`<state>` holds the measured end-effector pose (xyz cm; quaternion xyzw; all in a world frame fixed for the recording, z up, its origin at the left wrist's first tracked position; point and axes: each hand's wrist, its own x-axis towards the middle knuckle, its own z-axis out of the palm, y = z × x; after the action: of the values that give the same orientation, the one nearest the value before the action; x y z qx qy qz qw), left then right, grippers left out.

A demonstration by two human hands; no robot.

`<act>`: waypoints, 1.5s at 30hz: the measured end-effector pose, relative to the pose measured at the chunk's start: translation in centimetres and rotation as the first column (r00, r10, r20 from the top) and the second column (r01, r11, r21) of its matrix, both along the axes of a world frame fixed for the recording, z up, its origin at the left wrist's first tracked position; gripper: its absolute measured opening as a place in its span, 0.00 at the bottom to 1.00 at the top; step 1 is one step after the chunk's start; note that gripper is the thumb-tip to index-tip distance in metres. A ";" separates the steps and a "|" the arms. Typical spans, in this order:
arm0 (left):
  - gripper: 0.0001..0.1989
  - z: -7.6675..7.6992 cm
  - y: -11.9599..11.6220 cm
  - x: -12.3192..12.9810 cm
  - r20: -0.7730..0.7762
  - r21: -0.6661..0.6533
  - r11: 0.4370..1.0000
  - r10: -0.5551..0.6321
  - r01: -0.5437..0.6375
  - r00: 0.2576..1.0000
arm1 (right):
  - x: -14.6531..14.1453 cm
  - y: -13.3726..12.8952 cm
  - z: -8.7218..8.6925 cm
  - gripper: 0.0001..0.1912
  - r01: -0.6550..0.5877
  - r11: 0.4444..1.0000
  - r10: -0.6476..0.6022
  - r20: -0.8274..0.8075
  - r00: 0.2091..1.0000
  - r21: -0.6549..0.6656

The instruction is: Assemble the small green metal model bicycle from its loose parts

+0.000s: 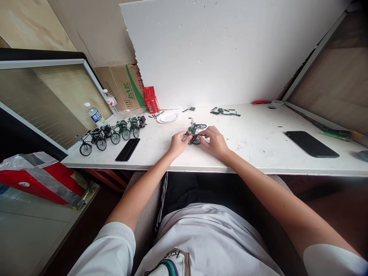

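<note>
A small green and black model bicycle (193,129) is between my hands over the white table, one spoked wheel pointing away from me. My left hand (178,144) grips it from the left, thumb and fingers closed at its frame. On its right side, my right hand (215,140) pinches a thin dark piece (202,135) against the model near the closer wheel. The fingers partly hide that wheel, and I cannot make out the piece's exact kind.
Several model bicycles (125,133) stand at the left, by a black phone (128,149) and a water bottle (94,114). White plates (167,118), loose green and black parts (224,112) and a red box (151,99) lie farther back. A dark phone (312,144) rests at the right.
</note>
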<state>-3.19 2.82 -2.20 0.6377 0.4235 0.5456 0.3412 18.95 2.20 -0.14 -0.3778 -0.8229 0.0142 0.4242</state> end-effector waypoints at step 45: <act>0.17 0.7 -1.0 0.3 -0.047 0.067 0.996 0.064 -0.061 0.997 | -0.2 0.0 0.0 0.07 -0.067 0.982 0.073 -0.027 0.997 0.178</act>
<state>-2.87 1.86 -1.55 0.6481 0.4332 0.5538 0.2925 18.74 2.22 -0.09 -0.3092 -0.8264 -0.0377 0.4691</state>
